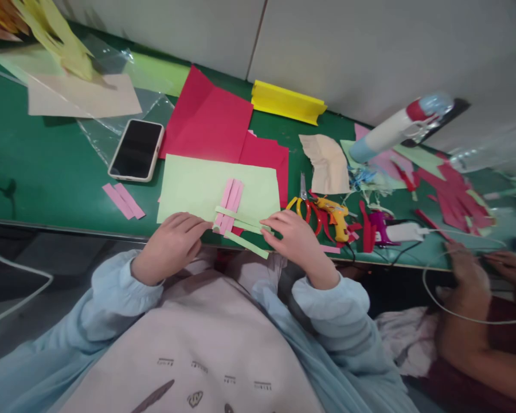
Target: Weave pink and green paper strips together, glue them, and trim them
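Presently, from the head camera, works at a green table [69,155] with both hands well apart from each other, one at each side of a group of pink strips [234,198]; has these pink strips laid side by side at the lower right part of a light green sheet [193,186], close to the table's front edge, with light green strips [247,245] placed across; reaches with the left hand [172,244] to the left side of this group, but cannot tell there a closed grip from a light touch; pinches with the right hand [294,238], between thumb and fingers, the right end of the light green strips; has behind the sheet some red paper [219,120], and to the left a phone [136,150]; has to the right scissors [303,188] and a yellow glue gun [337,221]; shows farther right another person's hands [466,267], rather blurred.
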`<state>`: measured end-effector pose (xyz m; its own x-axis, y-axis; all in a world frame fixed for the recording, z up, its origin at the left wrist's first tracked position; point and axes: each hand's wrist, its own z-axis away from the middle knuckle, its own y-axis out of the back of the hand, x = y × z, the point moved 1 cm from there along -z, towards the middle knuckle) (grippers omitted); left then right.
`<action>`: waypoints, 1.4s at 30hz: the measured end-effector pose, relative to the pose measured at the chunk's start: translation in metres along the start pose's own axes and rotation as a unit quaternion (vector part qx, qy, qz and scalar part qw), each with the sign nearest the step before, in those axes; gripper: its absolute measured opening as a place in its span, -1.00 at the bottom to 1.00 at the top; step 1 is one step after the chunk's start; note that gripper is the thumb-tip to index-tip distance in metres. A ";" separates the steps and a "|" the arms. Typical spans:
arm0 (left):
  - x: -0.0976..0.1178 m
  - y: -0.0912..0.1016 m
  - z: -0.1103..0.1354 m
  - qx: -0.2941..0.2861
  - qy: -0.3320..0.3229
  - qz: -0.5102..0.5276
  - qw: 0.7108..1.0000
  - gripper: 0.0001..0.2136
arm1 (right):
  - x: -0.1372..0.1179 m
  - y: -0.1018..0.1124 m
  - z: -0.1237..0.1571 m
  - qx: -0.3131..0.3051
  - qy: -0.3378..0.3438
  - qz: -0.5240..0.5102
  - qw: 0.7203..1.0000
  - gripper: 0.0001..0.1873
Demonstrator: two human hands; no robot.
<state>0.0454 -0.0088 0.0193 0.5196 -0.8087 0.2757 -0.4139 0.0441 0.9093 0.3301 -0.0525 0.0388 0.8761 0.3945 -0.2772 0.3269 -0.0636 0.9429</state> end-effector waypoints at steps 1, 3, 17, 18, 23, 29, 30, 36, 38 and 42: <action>-0.002 0.000 -0.002 0.003 0.001 0.007 1.000 -0.65 | -0.004 -0.003 -0.001 -0.007 -0.010 0.014 1.000 -0.75; -0.005 0.000 -0.005 0.011 -0.006 0.019 1.000 -0.65 | -0.010 -0.011 -0.003 -0.023 -0.029 0.034 0.999 -0.74; 0.009 -0.024 -0.017 0.029 -0.140 0.021 0.990 -0.65 | -0.015 -0.028 -0.003 -0.048 -0.121 0.024 0.991 -0.84; 0.008 -0.025 -0.017 0.030 -0.142 0.021 0.989 -0.66 | -0.015 -0.028 -0.003 -0.044 -0.123 0.015 0.991 -0.85; 0.006 -0.027 -0.017 0.030 -0.153 0.022 0.987 -0.69 | -0.016 -0.024 -0.009 -0.040 -0.137 -0.047 0.989 -0.89; 0.007 -0.026 -0.017 0.024 -0.151 0.018 0.988 -0.70 | -0.020 -0.016 -0.016 -0.063 -0.202 -0.204 0.956 -0.81; 0.007 -0.026 -0.017 0.022 -0.152 0.016 0.988 -0.69 | -0.021 -0.015 -0.017 -0.069 -0.212 -0.229 0.947 -0.78; 0.006 -0.026 -0.015 0.022 -0.153 0.013 0.988 -0.71 | -0.022 -0.021 -0.026 -0.085 -0.257 -0.307 0.912 -0.72; 0.005 -0.027 -0.015 0.026 -0.150 0.021 0.988 -0.71 | -0.020 -0.022 -0.029 -0.088 -0.265 -0.315 0.907 -0.74; 0.002 -0.029 -0.013 0.024 -0.133 0.049 0.990 -0.69 | -0.021 -0.020 -0.037 -0.093 -0.274 -0.303 0.908 -0.68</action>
<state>0.0686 -0.0041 -0.0018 0.2619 -0.9282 0.2643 -0.4902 0.1080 0.8649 0.2920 -0.0251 0.0325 0.6173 -0.2124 -0.7575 0.7865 0.1900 0.5877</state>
